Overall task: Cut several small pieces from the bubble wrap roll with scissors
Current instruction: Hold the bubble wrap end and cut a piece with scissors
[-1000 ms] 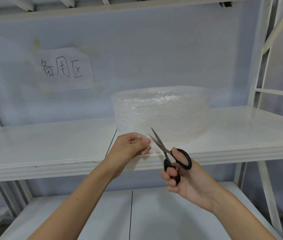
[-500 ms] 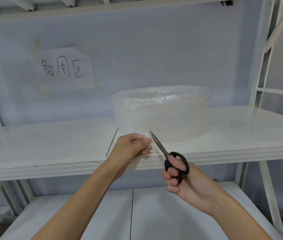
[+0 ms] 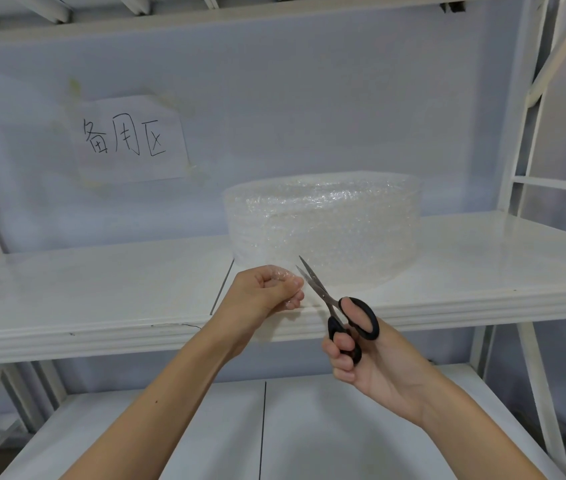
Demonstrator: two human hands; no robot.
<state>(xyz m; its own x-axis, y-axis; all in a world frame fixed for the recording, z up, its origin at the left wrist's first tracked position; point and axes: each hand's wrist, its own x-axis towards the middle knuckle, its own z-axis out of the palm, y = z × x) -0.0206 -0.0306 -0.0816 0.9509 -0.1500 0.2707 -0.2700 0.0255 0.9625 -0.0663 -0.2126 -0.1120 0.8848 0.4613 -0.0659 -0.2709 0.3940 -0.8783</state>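
A wide clear bubble wrap roll (image 3: 330,220) lies flat on the white middle shelf (image 3: 101,289). My left hand (image 3: 267,292) pinches the loose end of the wrap (image 3: 283,275) just in front of the roll. My right hand (image 3: 361,355) grips black-handled scissors (image 3: 340,306), thumb and fingers through the loops. The blades are slightly apart and point up-left, their tips right beside my left fingertips at the wrap's edge.
A paper sign with handwriting (image 3: 129,140) is taped to the back wall. White rack uprights (image 3: 531,109) stand at the right. A lower shelf (image 3: 205,434) lies beneath my arms.
The scissor blades closed half a second ago and have parted slightly again. My right hand shifted a little left and up. My left hand stayed in place on the wrap.
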